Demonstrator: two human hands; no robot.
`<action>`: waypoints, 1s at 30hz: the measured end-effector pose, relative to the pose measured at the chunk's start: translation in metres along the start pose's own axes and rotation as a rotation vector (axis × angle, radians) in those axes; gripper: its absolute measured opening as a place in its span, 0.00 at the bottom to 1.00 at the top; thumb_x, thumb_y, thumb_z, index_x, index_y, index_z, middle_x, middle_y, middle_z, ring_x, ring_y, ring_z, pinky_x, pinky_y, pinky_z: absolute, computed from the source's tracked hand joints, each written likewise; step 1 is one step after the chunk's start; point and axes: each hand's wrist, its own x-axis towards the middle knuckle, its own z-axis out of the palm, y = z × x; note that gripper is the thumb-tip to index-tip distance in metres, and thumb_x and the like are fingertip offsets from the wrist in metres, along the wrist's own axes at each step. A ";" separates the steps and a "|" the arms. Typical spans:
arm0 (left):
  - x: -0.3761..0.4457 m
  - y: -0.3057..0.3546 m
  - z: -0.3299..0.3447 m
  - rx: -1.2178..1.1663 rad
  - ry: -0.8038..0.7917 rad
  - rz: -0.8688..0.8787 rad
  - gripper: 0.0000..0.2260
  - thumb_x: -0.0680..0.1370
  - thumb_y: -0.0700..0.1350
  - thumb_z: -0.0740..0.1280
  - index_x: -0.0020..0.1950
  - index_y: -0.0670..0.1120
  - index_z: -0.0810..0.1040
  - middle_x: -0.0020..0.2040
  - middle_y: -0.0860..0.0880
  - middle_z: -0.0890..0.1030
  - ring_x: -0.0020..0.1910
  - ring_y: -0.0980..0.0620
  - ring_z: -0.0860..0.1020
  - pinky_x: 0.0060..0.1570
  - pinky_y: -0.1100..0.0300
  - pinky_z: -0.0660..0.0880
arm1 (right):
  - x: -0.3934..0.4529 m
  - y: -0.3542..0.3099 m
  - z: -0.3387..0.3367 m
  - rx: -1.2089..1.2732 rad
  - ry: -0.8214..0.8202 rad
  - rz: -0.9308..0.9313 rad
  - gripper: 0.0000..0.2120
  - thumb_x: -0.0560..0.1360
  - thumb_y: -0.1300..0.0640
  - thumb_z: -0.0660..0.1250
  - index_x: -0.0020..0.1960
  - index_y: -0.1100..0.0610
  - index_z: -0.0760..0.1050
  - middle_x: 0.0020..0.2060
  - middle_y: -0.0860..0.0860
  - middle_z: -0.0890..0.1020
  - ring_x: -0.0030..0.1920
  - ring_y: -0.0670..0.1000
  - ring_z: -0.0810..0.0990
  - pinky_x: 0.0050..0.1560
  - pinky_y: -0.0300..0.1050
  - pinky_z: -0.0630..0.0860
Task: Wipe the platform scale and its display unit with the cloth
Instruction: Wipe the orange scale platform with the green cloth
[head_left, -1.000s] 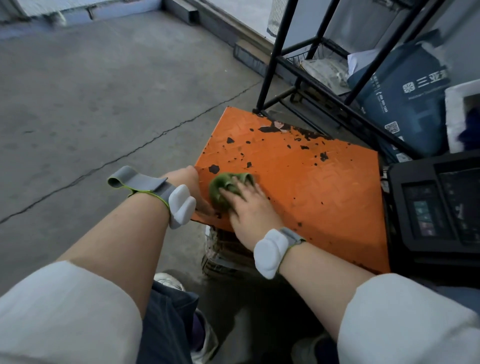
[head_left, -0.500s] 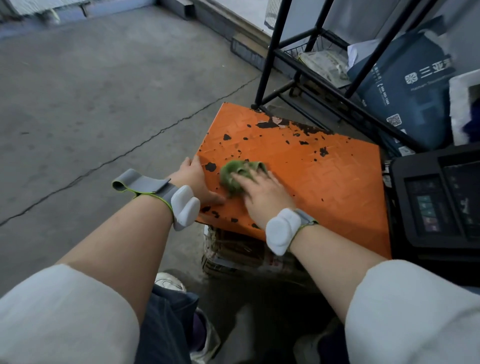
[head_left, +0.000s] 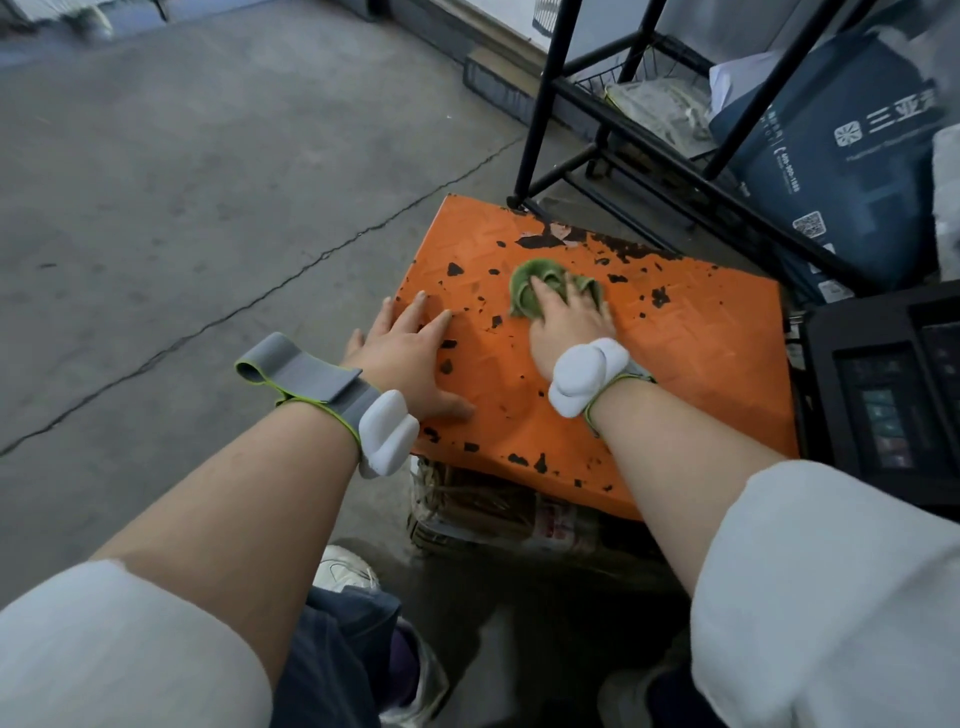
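The orange platform scale (head_left: 691, 364) lies low on the floor, its ribbed top flecked with black chipped patches. My right hand (head_left: 569, 325) presses a crumpled green cloth (head_left: 535, 283) flat onto the plate's middle, towards the far edge. My left hand (head_left: 410, 353) rests palm down with fingers spread on the plate's near-left corner. The black display unit (head_left: 883, 395) sits just right of the plate, its screen dark with small lit marks. Both wrists wear white bands.
A black metal rack (head_left: 644, 150) stands right behind the scale, with a dark blue bag (head_left: 836, 140) leaning inside it. A bundle of cardboard (head_left: 483, 509) shows under the plate's near edge. My shoe (head_left: 345, 574) is below. Cracked concrete floor (head_left: 208, 208) spreads left.
My right hand slid the cloth from the plate's near-left corner up towards its middle and far edge. My left hand moved from gripping the corner to lying flat on top.
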 end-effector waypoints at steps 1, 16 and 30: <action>0.000 0.000 -0.001 0.016 -0.002 0.009 0.48 0.68 0.66 0.68 0.77 0.55 0.43 0.78 0.53 0.39 0.77 0.46 0.39 0.75 0.42 0.47 | 0.001 -0.003 0.001 -0.007 0.000 0.013 0.25 0.80 0.54 0.51 0.76 0.45 0.50 0.77 0.54 0.49 0.76 0.57 0.51 0.75 0.52 0.44; 0.011 0.009 0.001 0.052 -0.011 0.035 0.42 0.71 0.68 0.62 0.77 0.57 0.44 0.78 0.53 0.40 0.77 0.47 0.39 0.75 0.44 0.43 | 0.022 -0.011 0.003 -0.097 0.022 -0.308 0.24 0.81 0.52 0.52 0.76 0.46 0.53 0.76 0.55 0.55 0.75 0.57 0.55 0.75 0.50 0.47; 0.019 0.021 0.000 0.042 -0.019 0.063 0.40 0.72 0.67 0.62 0.76 0.59 0.45 0.78 0.54 0.40 0.77 0.45 0.39 0.74 0.40 0.43 | 0.059 0.004 -0.002 -0.073 0.112 -0.194 0.24 0.80 0.53 0.53 0.75 0.46 0.55 0.76 0.55 0.57 0.74 0.59 0.59 0.74 0.52 0.54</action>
